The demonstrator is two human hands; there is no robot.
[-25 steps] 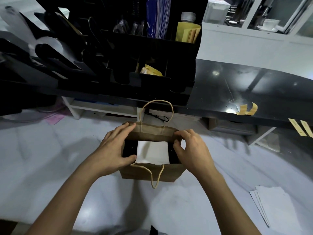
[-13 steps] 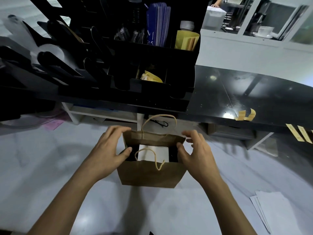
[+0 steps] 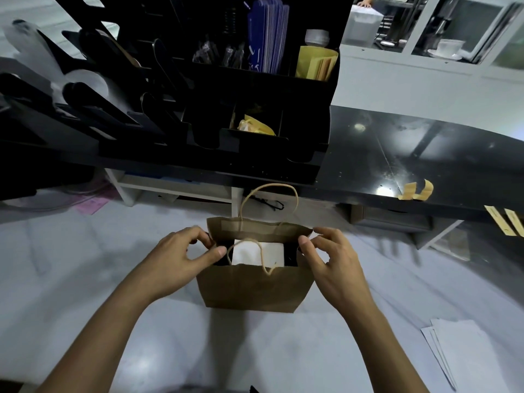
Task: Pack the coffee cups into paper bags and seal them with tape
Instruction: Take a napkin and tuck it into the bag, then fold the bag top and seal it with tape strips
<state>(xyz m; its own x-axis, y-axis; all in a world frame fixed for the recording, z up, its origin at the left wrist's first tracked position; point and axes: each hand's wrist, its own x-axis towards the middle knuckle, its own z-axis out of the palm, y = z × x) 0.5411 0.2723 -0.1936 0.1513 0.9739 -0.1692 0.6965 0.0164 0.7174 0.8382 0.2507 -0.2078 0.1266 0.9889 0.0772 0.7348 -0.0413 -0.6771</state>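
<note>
The fingers (image 3: 211, 252) of the left hand (image 3: 181, 259) curl in at the left end of the bag (image 3: 252, 287) mouth, thumb tip pressed toward the side fold and the other fingertips bent at the rear corner; they seem to pinch the paper edge there, though the contact itself is partly hidden. The right hand (image 3: 330, 259) mirrors it at the right end: thumb and forefinger close narrowly on the rim corner, the remaining fingers arched and spread above it.

The bag stands upright and open on the pale counter (image 3: 85, 265), between the two hands. Inside it lies a white flat-topped thing (image 3: 258, 253), with dark gaps on each side; whether cups sit under it cannot be told. The near handle (image 3: 262, 256) droops over the white top and the front rim, while the far handle (image 3: 269, 199) stands up in a loop.

Behind the bag rises a black shelf (image 3: 397, 154) carrying a black organizer (image 3: 255, 89) with blue cards (image 3: 268, 35) and yellow envelopes (image 3: 316, 63). Strips of tape (image 3: 416, 191) hang along the shelf edge to the right. White sheets (image 3: 459, 353) lie on the counter at lower right.
</note>
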